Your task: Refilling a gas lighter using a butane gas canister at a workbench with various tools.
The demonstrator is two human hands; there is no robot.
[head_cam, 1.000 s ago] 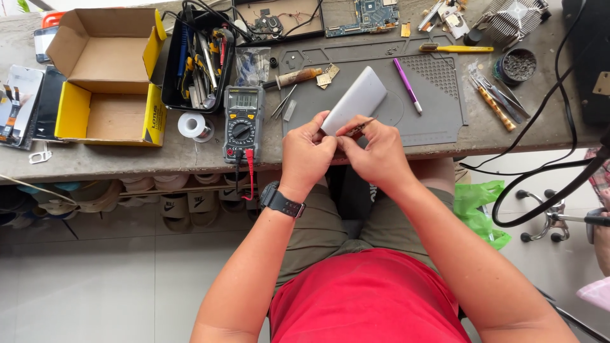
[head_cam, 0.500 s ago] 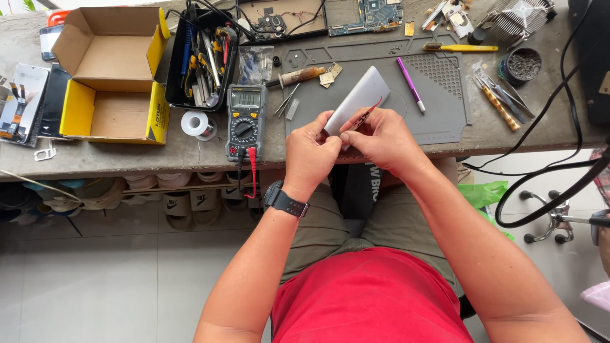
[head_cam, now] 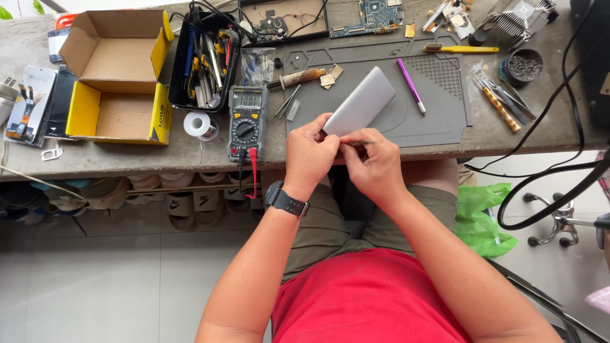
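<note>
shifted slightly: silver phone-like casing, now tilting further over grey work mat. left hand is closing tight around its lower end; right hand is pinching a thin tool at the edge. best going: keeping the tool shallow, prying gently.

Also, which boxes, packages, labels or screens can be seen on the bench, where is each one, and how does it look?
Cardboard box: far left of the bench, open, brown inside, yellow flaps.
Multimeter: left of the hands, dark body, small grey rectangular screen on top, round dial below.
Flat package: left edge, beside the box, white card with dark parts.
Clear plastic bag: above the multimeter, small, see-through.
Grey slab: held in the left hand, plain, no label visible.
</note>
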